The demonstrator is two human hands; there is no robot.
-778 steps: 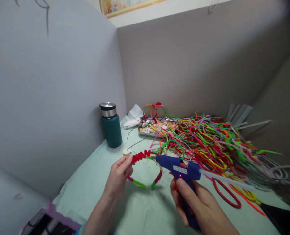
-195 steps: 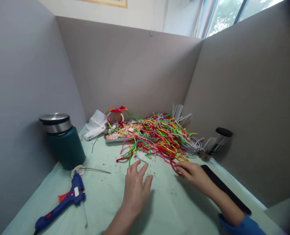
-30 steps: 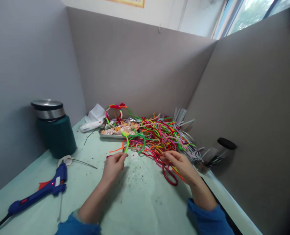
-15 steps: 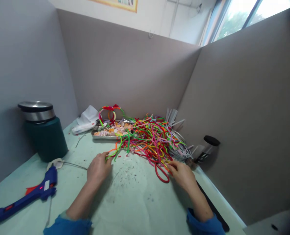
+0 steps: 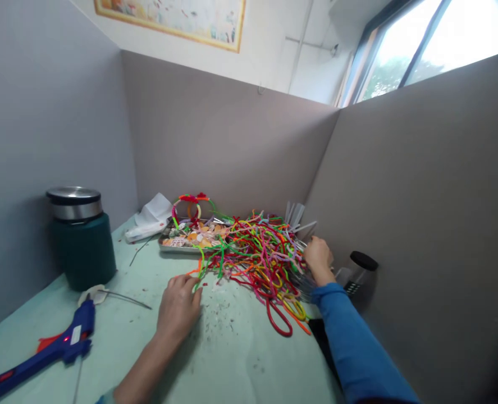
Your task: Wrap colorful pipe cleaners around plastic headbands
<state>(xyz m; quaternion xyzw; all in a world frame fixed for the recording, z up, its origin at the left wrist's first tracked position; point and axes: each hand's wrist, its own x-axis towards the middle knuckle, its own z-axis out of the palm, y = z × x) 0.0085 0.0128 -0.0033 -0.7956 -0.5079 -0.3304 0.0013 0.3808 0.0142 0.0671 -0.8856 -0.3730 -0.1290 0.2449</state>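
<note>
A tangled heap of coloured fuzzy stems (image 5: 265, 252) lies at the middle of the table, with a red loop (image 5: 279, 321) sticking out at its front. My left hand (image 5: 179, 306) rests at the heap's front left edge, its fingertips at the ends of green and orange stems; whether it grips them is hidden. At the heap's right side, over a bundle of grey stems (image 5: 301, 285), is my right hand (image 5: 318, 258). Its fingers are mostly hidden behind the back of the hand. A metal tray (image 5: 181, 249) of small pale and orange pieces touches the heap's left side.
A blue glue gun (image 5: 69, 339) lies at the left front, near a dark green flask (image 5: 83, 247). White tissue (image 5: 154, 213) sits at the back left. A black-lidded container (image 5: 363, 262) stands at the right by the grey partition (image 5: 421, 213).
My right hand has moved forward from the heap's front right to its right side, away from the yellow and orange stems. My left hand stays near the green stems. The view has tilted up.
</note>
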